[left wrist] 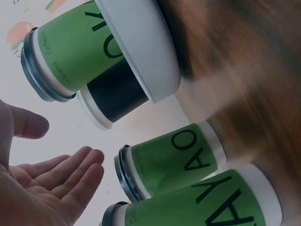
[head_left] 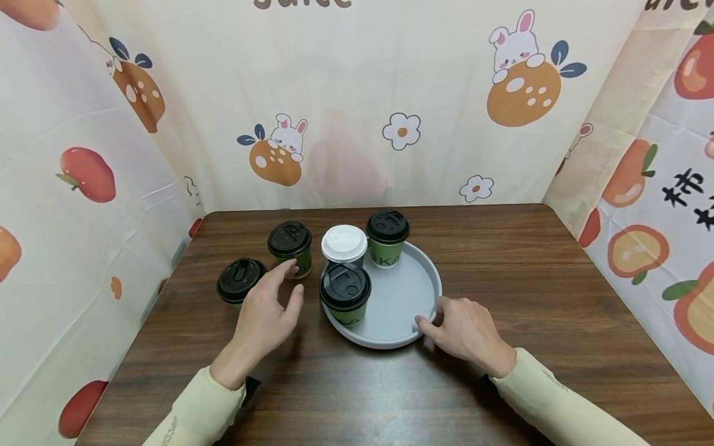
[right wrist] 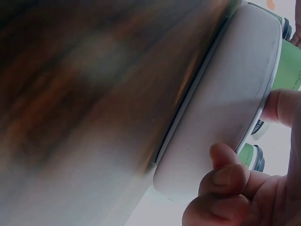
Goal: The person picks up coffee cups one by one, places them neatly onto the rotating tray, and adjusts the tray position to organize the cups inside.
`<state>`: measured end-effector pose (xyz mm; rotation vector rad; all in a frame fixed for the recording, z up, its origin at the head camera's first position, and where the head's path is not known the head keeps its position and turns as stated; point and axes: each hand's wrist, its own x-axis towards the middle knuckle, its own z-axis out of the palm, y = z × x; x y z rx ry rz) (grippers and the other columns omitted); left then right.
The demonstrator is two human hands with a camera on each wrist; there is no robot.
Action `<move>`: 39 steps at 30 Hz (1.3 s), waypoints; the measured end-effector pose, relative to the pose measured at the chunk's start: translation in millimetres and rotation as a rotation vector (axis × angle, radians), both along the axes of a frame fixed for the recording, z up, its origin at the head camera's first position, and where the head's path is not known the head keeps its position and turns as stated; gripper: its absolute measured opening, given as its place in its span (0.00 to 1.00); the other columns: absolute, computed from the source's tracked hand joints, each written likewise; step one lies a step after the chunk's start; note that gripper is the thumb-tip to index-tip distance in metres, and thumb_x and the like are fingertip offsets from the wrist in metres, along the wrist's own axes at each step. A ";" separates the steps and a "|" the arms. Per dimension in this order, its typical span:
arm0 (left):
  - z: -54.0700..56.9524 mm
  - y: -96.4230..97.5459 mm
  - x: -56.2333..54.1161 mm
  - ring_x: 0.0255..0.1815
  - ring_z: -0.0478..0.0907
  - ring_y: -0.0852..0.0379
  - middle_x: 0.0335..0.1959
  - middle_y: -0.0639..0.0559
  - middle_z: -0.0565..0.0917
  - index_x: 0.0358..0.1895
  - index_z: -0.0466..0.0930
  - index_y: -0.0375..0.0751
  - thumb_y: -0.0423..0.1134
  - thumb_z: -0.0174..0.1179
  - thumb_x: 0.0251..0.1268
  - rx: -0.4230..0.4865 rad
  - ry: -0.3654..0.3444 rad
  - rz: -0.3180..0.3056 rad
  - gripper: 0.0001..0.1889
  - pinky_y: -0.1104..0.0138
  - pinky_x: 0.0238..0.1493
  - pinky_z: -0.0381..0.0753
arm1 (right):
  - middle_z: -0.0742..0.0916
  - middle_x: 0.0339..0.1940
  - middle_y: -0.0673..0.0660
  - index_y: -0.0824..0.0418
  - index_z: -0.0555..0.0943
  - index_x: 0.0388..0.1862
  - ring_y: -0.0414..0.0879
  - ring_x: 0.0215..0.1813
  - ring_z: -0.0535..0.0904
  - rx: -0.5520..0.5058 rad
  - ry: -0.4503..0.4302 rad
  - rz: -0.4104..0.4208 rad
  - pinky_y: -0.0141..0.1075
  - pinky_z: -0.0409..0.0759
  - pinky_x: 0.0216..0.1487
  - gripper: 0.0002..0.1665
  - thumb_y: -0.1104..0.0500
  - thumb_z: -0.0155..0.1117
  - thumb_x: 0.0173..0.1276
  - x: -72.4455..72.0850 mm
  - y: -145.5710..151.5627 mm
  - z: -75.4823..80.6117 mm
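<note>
On the brown wood-grain table (head_left: 530, 266): here's a round, pale grey tray (head_left: 401, 303), smooth, shallow, with a raised rim;
Aboard: a green-sleeved paper cup with a black lid (head_left: 348, 300) up front; a black-sleeved, white-lidded paper cup (head_left: 344, 244) close behind; another green, black-lidded paper cup (head_left: 385, 249) at the back; contents hidden under lids;
Left of it: a farther green paper cup (head_left: 290, 241) and a nearer green paper cup (head_left: 241, 280), both black-lidded;
Left hand (head_left: 266, 316): fingers spread, holding nothing, right by that pair;
Right hand (head_left: 465, 328): thumb over the rim, fingers outside, gripping the tray
</note>
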<state>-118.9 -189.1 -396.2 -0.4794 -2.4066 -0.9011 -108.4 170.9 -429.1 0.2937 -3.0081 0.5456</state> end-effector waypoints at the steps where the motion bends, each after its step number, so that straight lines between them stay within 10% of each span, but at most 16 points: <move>1: 1.3 -1.0 0.0 0.53 0.83 0.45 0.52 0.43 0.87 0.64 0.78 0.32 0.32 0.64 0.66 0.010 0.029 -0.001 0.23 0.47 0.51 0.82 | 0.76 0.13 0.42 0.49 0.75 0.15 0.39 0.17 0.69 0.001 -0.001 0.000 0.37 0.65 0.18 0.24 0.40 0.70 0.63 0.5 -0.4 0.4; 14: 15.9 -23.8 -2.0 0.60 0.78 0.45 0.58 0.40 0.82 0.68 0.73 0.30 0.37 0.68 0.61 0.136 0.175 0.040 0.32 0.66 0.64 0.72 | 0.74 0.12 0.41 0.48 0.73 0.15 0.38 0.16 0.68 -0.008 -0.004 0.024 0.36 0.64 0.16 0.29 0.34 0.68 0.65 7.7 -1.6 3.0; 20: 13.5 -37.1 -6.5 0.68 0.71 0.41 0.68 0.36 0.75 0.74 0.66 0.30 0.43 0.72 0.56 0.148 0.211 0.114 0.43 0.54 0.69 0.69 | 0.73 0.12 0.42 0.48 0.73 0.15 0.38 0.16 0.67 -0.014 -0.002 0.034 0.36 0.64 0.17 0.29 0.33 0.67 0.66 7.9 -0.8 3.7; 39: -4.7 -70.8 -6.1 0.74 0.63 0.38 0.75 0.39 0.65 0.82 0.50 0.42 0.49 0.83 0.45 0.173 -0.074 0.347 0.63 0.37 0.66 0.66 | 0.73 0.12 0.42 0.46 0.73 0.16 0.39 0.18 0.68 -0.071 0.146 -0.003 0.37 0.67 0.20 0.29 0.32 0.65 0.68 -0.2 19.0 17.9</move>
